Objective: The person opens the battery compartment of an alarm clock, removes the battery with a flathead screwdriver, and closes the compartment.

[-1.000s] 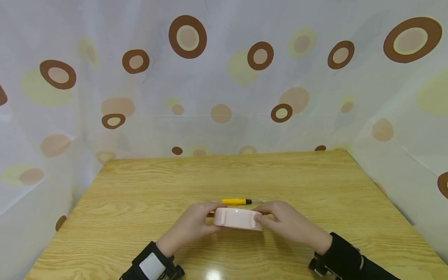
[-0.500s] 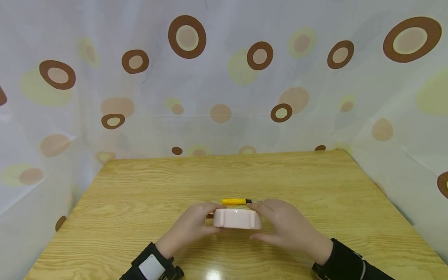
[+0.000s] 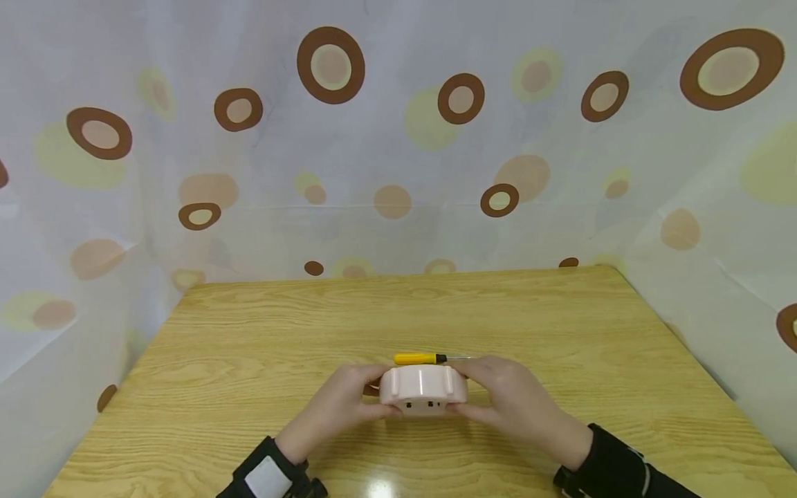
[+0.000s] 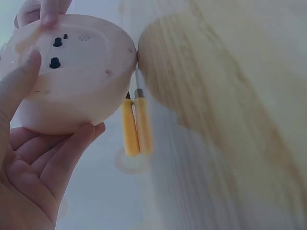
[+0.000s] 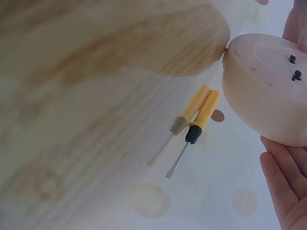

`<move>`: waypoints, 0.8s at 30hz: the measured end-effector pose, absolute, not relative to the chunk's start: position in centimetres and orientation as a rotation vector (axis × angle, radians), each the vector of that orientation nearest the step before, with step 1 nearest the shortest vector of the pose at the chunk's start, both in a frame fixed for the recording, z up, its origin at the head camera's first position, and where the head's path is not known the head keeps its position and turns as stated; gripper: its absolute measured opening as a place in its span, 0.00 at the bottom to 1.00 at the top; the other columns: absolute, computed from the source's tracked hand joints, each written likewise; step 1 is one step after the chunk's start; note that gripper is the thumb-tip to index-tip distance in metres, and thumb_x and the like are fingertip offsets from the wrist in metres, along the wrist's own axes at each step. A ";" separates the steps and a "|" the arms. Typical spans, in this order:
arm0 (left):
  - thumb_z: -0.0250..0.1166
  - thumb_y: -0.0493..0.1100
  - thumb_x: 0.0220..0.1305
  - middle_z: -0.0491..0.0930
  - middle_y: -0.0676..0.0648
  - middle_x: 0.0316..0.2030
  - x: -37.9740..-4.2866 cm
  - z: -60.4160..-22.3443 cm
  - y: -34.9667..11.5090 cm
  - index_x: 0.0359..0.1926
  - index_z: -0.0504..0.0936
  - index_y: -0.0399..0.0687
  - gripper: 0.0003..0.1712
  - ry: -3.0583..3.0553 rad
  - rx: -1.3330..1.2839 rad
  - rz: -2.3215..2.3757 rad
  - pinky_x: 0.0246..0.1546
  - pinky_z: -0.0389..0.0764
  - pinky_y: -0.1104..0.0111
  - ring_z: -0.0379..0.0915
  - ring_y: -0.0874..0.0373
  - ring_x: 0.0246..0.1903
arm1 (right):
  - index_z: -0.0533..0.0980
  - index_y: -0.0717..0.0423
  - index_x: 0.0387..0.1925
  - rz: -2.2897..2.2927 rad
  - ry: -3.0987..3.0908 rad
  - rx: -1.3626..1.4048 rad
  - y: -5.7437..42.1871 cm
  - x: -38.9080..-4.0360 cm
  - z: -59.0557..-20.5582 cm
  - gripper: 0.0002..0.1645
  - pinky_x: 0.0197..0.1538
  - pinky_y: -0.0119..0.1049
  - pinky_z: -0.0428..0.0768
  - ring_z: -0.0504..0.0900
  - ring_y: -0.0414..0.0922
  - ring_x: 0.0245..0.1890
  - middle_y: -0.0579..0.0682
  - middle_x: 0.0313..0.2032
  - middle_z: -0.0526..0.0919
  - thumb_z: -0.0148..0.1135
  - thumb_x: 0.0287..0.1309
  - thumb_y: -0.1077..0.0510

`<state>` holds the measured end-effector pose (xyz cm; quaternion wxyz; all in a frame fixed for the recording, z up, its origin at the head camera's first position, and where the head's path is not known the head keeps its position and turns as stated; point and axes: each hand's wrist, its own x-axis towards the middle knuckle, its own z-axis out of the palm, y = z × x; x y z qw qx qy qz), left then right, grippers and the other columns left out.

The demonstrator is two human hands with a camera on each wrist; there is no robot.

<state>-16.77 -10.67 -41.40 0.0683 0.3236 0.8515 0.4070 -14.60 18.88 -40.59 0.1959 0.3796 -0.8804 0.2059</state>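
Note:
Both hands hold a pale pink, round alarm clock near the middle of the table. My left hand grips its left side, thumb on the back and fingers round the far side. On the right, my right hand grips it likewise. The back faces me and tilts up, with black knobs and small speaker holes showing. Its rim meets its own reflection at the tabletop in both wrist views. The dial side is hidden. Just beyond lies a flat-blade screwdriver with a yellow handle, touched by neither hand.
The wood-grain table is glossy and mirrors the screwdriver and clock. A white sheet with brown and yellow circles hangs behind it and along both sides. Each wrist wears a black camera strap.
My right hand loosened its thumb from the clock, then took hold again lower down. The clock has tipped so that the knobs on its back now show. The screwdriver stayed put.

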 end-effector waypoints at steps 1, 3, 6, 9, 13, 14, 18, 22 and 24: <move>0.80 0.42 0.60 0.89 0.42 0.53 -16.7 -41.4 -10.7 0.60 0.84 0.40 0.28 2.557 0.967 1.241 0.47 0.86 0.74 0.89 0.50 0.49 | 0.84 0.57 0.56 0.587 -2.471 1.062 18.8 -14.5 -40.5 0.31 0.43 0.40 0.89 0.92 0.42 0.40 0.48 0.44 0.93 0.84 0.53 0.49; 0.79 0.42 0.62 0.89 0.41 0.53 -16.5 -41.4 -10.8 0.61 0.83 0.39 0.28 2.545 0.956 1.267 0.46 0.86 0.76 0.89 0.50 0.48 | 0.85 0.58 0.55 0.604 -2.474 1.063 18.7 -14.5 -40.4 0.29 0.42 0.38 0.89 0.92 0.41 0.39 0.48 0.43 0.93 0.83 0.55 0.50; 0.78 0.43 0.64 0.89 0.41 0.52 -16.2 -41.4 -10.9 0.62 0.82 0.38 0.29 2.547 0.940 1.287 0.44 0.86 0.76 0.89 0.51 0.47 | 0.86 0.56 0.52 0.645 -2.506 1.056 18.6 -14.3 -40.3 0.24 0.41 0.35 0.88 0.91 0.38 0.38 0.47 0.41 0.93 0.81 0.58 0.49; 0.76 0.46 0.66 0.90 0.42 0.50 -15.9 -41.3 -10.9 0.63 0.83 0.38 0.29 2.554 0.912 1.292 0.43 0.85 0.77 0.89 0.54 0.45 | 0.86 0.54 0.50 0.684 -2.570 1.022 18.5 -14.0 -40.2 0.20 0.40 0.33 0.88 0.91 0.36 0.37 0.45 0.39 0.93 0.77 0.63 0.48; 0.74 0.50 0.69 0.90 0.44 0.48 -15.4 -41.2 -10.7 0.65 0.82 0.39 0.29 2.583 0.861 1.291 0.41 0.85 0.76 0.89 0.57 0.44 | 0.87 0.54 0.50 0.744 -2.662 0.960 18.4 -13.8 -40.0 0.18 0.40 0.32 0.87 0.90 0.35 0.36 0.43 0.38 0.93 0.73 0.67 0.47; 0.73 0.51 0.70 0.90 0.44 0.49 -15.2 -41.1 -10.6 0.65 0.82 0.40 0.29 2.598 0.844 1.291 0.41 0.85 0.76 0.89 0.57 0.43 | 0.87 0.55 0.50 0.771 -2.685 0.948 18.4 -13.8 -39.9 0.18 0.40 0.32 0.88 0.90 0.34 0.36 0.43 0.38 0.93 0.73 0.67 0.47; 0.73 0.50 0.70 0.90 0.43 0.51 -14.6 -40.8 -10.3 0.67 0.81 0.40 0.30 2.660 0.790 1.300 0.42 0.86 0.74 0.90 0.56 0.43 | 0.87 0.54 0.48 0.883 -2.778 0.897 18.3 -13.8 -39.6 0.17 0.40 0.30 0.87 0.88 0.32 0.35 0.42 0.36 0.92 0.72 0.69 0.46; 0.72 0.49 0.71 0.91 0.43 0.49 -14.1 -40.4 -9.9 0.64 0.83 0.40 0.27 2.715 0.742 1.285 0.41 0.86 0.74 0.90 0.57 0.42 | 0.87 0.51 0.45 0.969 -2.839 0.866 18.2 -13.9 -39.4 0.15 0.38 0.28 0.85 0.85 0.28 0.32 0.38 0.33 0.90 0.70 0.70 0.45; 0.72 0.49 0.71 0.91 0.44 0.47 -13.9 -40.1 -9.8 0.63 0.85 0.41 0.25 2.735 0.714 1.256 0.40 0.86 0.74 0.89 0.58 0.40 | 0.87 0.52 0.46 0.988 -2.855 0.857 18.2 -14.0 -39.3 0.16 0.38 0.27 0.84 0.84 0.27 0.32 0.37 0.32 0.89 0.70 0.70 0.44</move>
